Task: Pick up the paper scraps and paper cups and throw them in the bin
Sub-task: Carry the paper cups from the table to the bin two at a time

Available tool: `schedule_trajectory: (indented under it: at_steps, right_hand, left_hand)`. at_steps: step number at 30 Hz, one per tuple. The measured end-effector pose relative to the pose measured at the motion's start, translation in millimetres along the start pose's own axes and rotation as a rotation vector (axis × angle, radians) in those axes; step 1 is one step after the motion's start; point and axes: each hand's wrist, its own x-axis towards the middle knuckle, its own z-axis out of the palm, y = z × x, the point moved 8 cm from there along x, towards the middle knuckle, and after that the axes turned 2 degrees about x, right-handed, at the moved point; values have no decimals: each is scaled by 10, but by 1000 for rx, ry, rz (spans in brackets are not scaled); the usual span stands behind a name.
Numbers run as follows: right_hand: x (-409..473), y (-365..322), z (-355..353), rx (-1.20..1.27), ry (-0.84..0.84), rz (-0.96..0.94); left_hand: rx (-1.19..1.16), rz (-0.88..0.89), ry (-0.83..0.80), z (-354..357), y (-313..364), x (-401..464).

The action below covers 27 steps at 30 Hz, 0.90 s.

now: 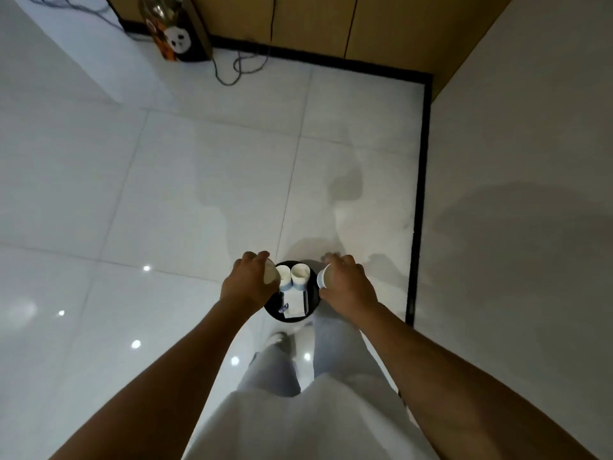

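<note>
Paper cups: one [272, 273] is gripped in the curled fingers of the left hand [249, 280] and one [323, 277] in the right hand [346, 283], both directly over the bin [292, 318] below, so each should be released only while inside its rim.

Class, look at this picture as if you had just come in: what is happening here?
A person stands over a small black bin on a tiled floor. The left hand grips one paper cup and the right hand grips another paper cup, both held above the bin's rim. Two cups and some white paper already lie inside. The held cups have not yet been dropped.
</note>
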Motion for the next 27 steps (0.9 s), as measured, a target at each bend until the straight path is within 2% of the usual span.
schedule_trajectory:
  at_steps: [8, 16, 27]
  right_hand:
    - [1250, 243, 292, -85, -111, -111]
    - [2289, 618, 1316, -77, -187, -175]
    - [3104, 904, 2613, -113, -297, -175]
  left_hand:
    - [-87, -141, -13, 553, -20, 968]
    - [-116, -158, 67, 1436, -492, 1937]
    - [-124, -181, -23, 2655, -1127, 2522]
